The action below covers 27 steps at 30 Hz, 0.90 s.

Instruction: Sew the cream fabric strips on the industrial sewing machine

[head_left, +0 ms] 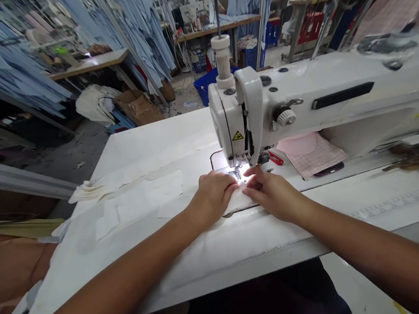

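A white sewing machine (pixel 304 94) stands on the table, its lamp lighting the needle area brightly. Just left of the presser foot (pixel 237 172), my left hand (pixel 212 194) rests low with its fingers curled and thumb pressed in. My right hand (pixel 274 193) is on the other side, fingers bent and tips close to the foot. Both hands appear closed on something pale and thin at the needle plate, but glare and the fingers hide what it is. Pale cut cloth pieces (pixel 140 195) lie flat on the table left of my left hand.
Pink checked cloth (pixel 317 155) lies under the machine arm, near a red tool (pixel 275 158) and a dark phone-like object (pixel 329 169). A ruler strip (pixel 260 257) runs along the table's front edge. Beyond are a blue crate (pixel 206 84) and hanging blue garments (pixel 132 26).
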Each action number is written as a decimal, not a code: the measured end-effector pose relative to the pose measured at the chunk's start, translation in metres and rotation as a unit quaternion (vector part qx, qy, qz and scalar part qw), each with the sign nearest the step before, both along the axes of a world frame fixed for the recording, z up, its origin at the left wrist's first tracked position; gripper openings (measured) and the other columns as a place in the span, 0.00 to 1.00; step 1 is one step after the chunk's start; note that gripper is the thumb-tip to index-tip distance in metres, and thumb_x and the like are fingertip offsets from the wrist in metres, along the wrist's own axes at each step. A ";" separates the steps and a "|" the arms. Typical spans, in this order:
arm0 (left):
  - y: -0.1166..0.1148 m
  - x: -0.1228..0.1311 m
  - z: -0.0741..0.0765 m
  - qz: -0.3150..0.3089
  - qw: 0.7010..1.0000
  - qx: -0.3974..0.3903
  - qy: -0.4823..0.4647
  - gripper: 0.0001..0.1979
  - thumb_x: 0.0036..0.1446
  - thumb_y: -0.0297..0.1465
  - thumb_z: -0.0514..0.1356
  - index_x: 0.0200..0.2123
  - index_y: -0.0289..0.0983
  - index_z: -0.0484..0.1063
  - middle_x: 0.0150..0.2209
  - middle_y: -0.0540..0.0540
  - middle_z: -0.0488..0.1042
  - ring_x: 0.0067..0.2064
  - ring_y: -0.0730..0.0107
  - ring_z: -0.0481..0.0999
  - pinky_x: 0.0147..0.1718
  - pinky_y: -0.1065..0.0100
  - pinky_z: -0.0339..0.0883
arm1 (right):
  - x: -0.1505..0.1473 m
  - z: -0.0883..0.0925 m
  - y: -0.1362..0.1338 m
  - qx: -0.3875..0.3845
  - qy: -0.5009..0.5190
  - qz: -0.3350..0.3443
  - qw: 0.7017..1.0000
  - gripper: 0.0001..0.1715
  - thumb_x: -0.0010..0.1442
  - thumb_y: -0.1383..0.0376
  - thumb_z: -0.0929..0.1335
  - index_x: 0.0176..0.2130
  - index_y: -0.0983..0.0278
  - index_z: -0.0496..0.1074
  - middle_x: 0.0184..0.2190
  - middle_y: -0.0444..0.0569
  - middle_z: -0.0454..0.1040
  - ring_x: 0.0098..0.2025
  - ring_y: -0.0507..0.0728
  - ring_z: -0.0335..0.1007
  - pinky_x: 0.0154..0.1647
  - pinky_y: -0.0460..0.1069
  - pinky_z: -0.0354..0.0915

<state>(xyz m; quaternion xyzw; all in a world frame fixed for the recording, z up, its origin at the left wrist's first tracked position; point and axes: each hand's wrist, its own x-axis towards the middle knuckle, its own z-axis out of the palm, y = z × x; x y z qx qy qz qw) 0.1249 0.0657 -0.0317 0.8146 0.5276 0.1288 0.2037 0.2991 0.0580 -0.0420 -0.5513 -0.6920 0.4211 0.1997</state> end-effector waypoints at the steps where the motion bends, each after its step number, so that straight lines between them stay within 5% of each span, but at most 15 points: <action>1: 0.000 -0.001 0.000 -0.002 1.000 -0.004 -0.008 0.11 0.60 0.27 0.51 0.28 0.39 0.70 0.26 0.51 0.70 0.35 0.67 0.68 0.42 0.60 0.59 | 0.000 -0.001 0.001 -0.006 0.015 -0.005 1.000 0.18 0.58 0.61 0.65 0.48 0.63 0.62 0.32 0.46 0.73 0.33 0.54 0.69 0.35 0.49 0.61; 5: -0.001 -0.002 -0.002 -0.013 1.000 -0.010 -0.021 0.11 0.60 0.27 0.50 0.29 0.39 0.71 0.27 0.51 0.70 0.35 0.68 0.68 0.44 0.59 0.59 | -0.001 -0.003 0.002 -0.026 0.074 -0.003 0.997 0.17 0.57 0.62 0.65 0.47 0.62 0.63 0.36 0.47 0.73 0.33 0.53 0.67 0.35 0.49 0.62; 14: -0.002 0.000 0.003 0.016 0.994 -0.094 -0.059 0.09 0.58 0.30 0.53 0.31 0.42 0.73 0.26 0.53 0.71 0.36 0.67 0.68 0.44 0.60 0.60 | -0.002 -0.003 0.001 -0.016 0.087 -0.012 0.996 0.10 0.57 0.63 0.63 0.41 0.61 0.64 0.24 0.40 0.68 0.25 0.51 0.62 0.27 0.46 0.56; 27: -0.003 0.001 0.002 0.058 0.983 -0.120 -0.130 0.08 0.55 0.32 0.54 0.25 0.39 0.67 0.24 0.52 0.66 0.33 0.69 0.66 0.33 0.67 0.60 | -0.002 -0.002 -0.001 -0.040 0.109 0.008 0.993 0.19 0.58 0.58 0.63 0.48 0.62 0.60 0.28 0.42 0.66 0.25 0.51 0.59 0.25 0.47 0.55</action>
